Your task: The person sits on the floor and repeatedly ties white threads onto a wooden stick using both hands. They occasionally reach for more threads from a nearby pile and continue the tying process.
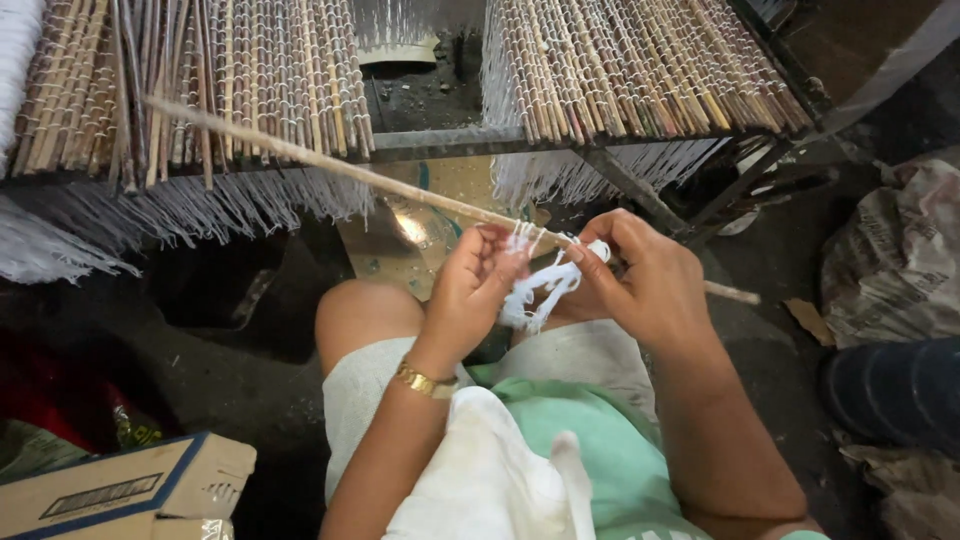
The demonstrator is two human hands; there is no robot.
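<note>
A long thin bamboo stick (330,165) runs from the upper left down to the lower right across my lap. My left hand (470,290), with a gold bracelet at the wrist, pinches white string (535,285) at the stick. My right hand (645,285) grips the stick and a knot of the same white string. Loose string ends hang between the two hands. Both hands are close together, just above my knees.
Two woven mats of bamboo sticks (200,80) (640,70) with white fringe lie on a dark metal frame (470,145) ahead. A cardboard box (120,490) sits at the lower left. Crumpled sacks (890,260) and a dark round object (895,390) are at the right.
</note>
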